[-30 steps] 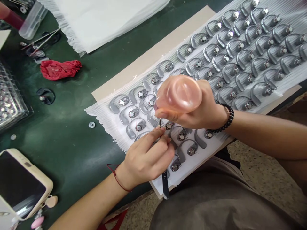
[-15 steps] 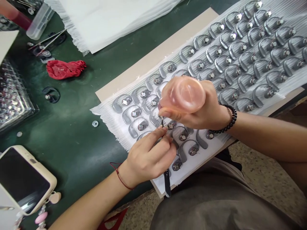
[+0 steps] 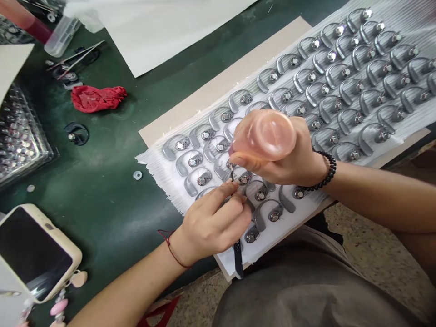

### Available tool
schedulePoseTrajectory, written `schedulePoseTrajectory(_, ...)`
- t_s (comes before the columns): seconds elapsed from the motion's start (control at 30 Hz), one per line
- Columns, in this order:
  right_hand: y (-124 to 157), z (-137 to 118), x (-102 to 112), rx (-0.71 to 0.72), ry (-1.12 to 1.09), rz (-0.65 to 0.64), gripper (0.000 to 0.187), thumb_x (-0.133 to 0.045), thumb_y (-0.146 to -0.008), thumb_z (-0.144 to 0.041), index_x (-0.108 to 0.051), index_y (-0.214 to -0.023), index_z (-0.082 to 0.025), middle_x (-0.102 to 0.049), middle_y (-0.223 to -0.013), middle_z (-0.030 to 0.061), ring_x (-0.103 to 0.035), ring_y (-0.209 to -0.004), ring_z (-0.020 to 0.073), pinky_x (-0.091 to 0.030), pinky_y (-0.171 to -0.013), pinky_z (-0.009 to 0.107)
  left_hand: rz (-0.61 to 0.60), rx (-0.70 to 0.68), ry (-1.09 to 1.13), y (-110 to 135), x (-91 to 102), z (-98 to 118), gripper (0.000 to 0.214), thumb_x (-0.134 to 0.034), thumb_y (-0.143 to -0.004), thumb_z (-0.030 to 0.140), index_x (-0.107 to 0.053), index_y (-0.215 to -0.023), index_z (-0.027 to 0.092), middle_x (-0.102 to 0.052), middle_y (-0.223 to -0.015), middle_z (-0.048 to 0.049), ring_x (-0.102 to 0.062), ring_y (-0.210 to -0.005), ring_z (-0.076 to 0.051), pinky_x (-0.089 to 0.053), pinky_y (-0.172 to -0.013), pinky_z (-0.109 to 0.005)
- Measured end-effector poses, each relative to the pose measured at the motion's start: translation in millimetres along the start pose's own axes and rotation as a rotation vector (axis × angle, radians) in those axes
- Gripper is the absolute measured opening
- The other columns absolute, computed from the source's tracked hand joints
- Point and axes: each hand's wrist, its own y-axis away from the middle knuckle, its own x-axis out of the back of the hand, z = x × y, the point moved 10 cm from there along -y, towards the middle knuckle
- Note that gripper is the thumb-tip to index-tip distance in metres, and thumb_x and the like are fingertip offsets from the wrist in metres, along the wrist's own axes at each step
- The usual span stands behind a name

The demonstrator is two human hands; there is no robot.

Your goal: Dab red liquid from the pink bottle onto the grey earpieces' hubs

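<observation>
My right hand (image 3: 296,159) is closed around a translucent pinkish bottle (image 3: 275,135), its round base toward me and its far end pointing down, hidden behind the hand. Black tweezers (image 3: 238,261) are pinched in my left hand (image 3: 214,222), their tip at a small round part just beneath the bottle. Both hands are over rows of grey ear-hook pieces (image 3: 288,200), each with a round metallic part and thin wires. These lie on a white foam sheet (image 3: 160,175) over a beige board (image 3: 190,106).
On the green table (image 3: 136,218) to the left are a phone (image 3: 34,250), a red crumpled cloth-like item (image 3: 97,98), a single dark ear-hook piece (image 3: 77,134) and a small washer (image 3: 137,175). A clear tray (image 3: 25,136) of small metallic parts stands at the left edge. White sheeting (image 3: 163,32) lies behind.
The view has shifted slightly, so the table items sit a little further right. Both hands keep nearly the same pose, bottle and tweezers still held at the same spot.
</observation>
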Motion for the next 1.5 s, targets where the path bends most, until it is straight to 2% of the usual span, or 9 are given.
schedulePoseTrajectory(0.1, -0.1, 5.0, 5.5, -0.057, -0.044, 0.062, 0.037, -0.057, -0.075, -0.051, -0.053, -0.075, -0.013, -0.056, -0.062, 0.0023, -0.054, -0.065, 0.0115, -0.047, -0.065, 0.028, -0.003, 0.0, -0.016, 0.2, 0.2, 0.3, 0.004, -0.057, -0.077, 0.005, -0.06, -0.077, 0.008, -0.064, -0.073, -0.0055, -0.066, -0.084, -0.026, -0.059, -0.066, -0.033)
schedulePoseTrajectory(0.2, -0.5, 2.9, 6.1, -0.042, -0.044, 0.069, 0.04, -0.058, -0.073, -0.053, -0.053, -0.074, -0.013, -0.057, -0.063, 0.0025, -0.055, -0.064, 0.0115, -0.047, -0.064, 0.028, -0.011, -0.001, -0.018, -0.2, 0.2, 0.4, 0.004, -0.057, -0.077, 0.005, -0.06, -0.078, 0.009, -0.064, -0.073, -0.0052, -0.066, -0.084, -0.025, -0.059, -0.066, -0.032)
schedulePoseTrajectory(0.63, -0.2, 0.4, 7.2, -0.009, 0.063, 0.048, 0.045, -0.056, -0.075, -0.055, -0.056, -0.093, -0.014, -0.057, -0.063, 0.0006, -0.057, -0.064, 0.0113, -0.05, -0.063, 0.026, -0.013, 0.018, -0.004, -1.7, 1.3, -1.8, 0.005, -0.058, -0.076, 0.004, -0.06, -0.078, 0.008, -0.063, -0.073, -0.0049, -0.065, -0.086, -0.025, -0.059, -0.07, -0.032)
schedulePoseTrajectory(0.83, -0.4, 2.3, 6.1, -0.035, 0.042, 0.032, 0.045, -0.057, -0.075, -0.056, -0.056, -0.091, -0.014, -0.058, -0.066, 0.0012, -0.057, -0.064, 0.011, -0.05, -0.063, 0.025, 0.001, 0.031, 0.016, -0.4, 2.5, -3.9, 0.006, -0.061, -0.073, 0.003, -0.061, -0.077, 0.007, -0.062, -0.074, -0.0068, -0.064, -0.086, -0.025, -0.059, -0.069, -0.032)
schedulePoseTrajectory(1.0, 0.2, 0.5, 6.3, 0.007, 0.026, 0.044, 0.046, -0.053, -0.077, -0.058, -0.054, -0.092, -0.015, -0.058, -0.069, 0.0013, -0.058, -0.07, 0.0113, -0.05, -0.064, 0.025, -0.015, 0.027, 0.002, 0.1, 0.9, -3.1, 0.006, -0.058, -0.076, 0.004, -0.06, -0.078, 0.009, -0.061, -0.075, -0.0058, -0.064, -0.088, -0.024, -0.059, -0.07, -0.031)
schedulePoseTrajectory(1.13, -0.6, 1.2, 5.6, -0.025, 0.034, 0.023, 0.042, -0.055, -0.077, -0.056, -0.054, -0.084, -0.014, -0.058, -0.067, 0.0014, -0.058, -0.066, 0.011, -0.05, -0.062, 0.026, 0.006, 0.048, 0.04, 2.5, 1.5, -5.1, 0.005, -0.058, -0.075, 0.003, -0.06, -0.077, 0.007, -0.061, -0.076, -0.0067, -0.063, -0.088, -0.024, -0.058, -0.071, -0.031)
schedulePoseTrajectory(1.33, -0.9, 2.2, 5.7, -0.077, 0.043, 0.0, 0.04, -0.056, -0.075, -0.056, -0.053, -0.079, -0.016, -0.058, -0.065, 0.0006, -0.057, -0.064, 0.0112, -0.05, -0.062, 0.027, 0.057, 0.161, 0.175, 3.8, 8.2, -18.4, 0.009, -0.056, -0.076, 0.003, -0.062, -0.079, 0.009, -0.058, -0.084, -0.0076, -0.06, -0.092, -0.022, -0.056, -0.076, -0.032)
schedulePoseTrajectory(1.43, -0.5, 4.0, 5.6, -0.089, 0.022, 0.002, 0.04, -0.057, -0.075, -0.056, -0.054, -0.08, -0.016, -0.058, -0.065, 0.0005, -0.056, -0.062, 0.0102, -0.049, -0.061, 0.026, 0.022, 0.269, 0.236, 3.0, 7.8, -29.0, 0.015, -0.054, -0.076, 0.001, -0.062, -0.079, 0.013, -0.057, -0.086, -0.0055, -0.061, -0.092, -0.018, -0.055, -0.078, -0.031)
schedulePoseTrajectory(1.5, -0.2, 5.6, 4.7, -0.099, 0.01, -0.005, 0.04, -0.058, -0.074, -0.055, -0.054, -0.08, -0.016, -0.058, -0.065, 0.0007, -0.055, -0.062, 0.01, -0.049, -0.06, 0.025, 0.064, 0.354, 0.264, 4.0, 12.3, -37.7, 0.02, -0.055, -0.075, -0.002, -0.062, -0.076, 0.016, -0.057, -0.086, -0.0026, -0.061, -0.088, -0.014, -0.055, -0.079, -0.027)
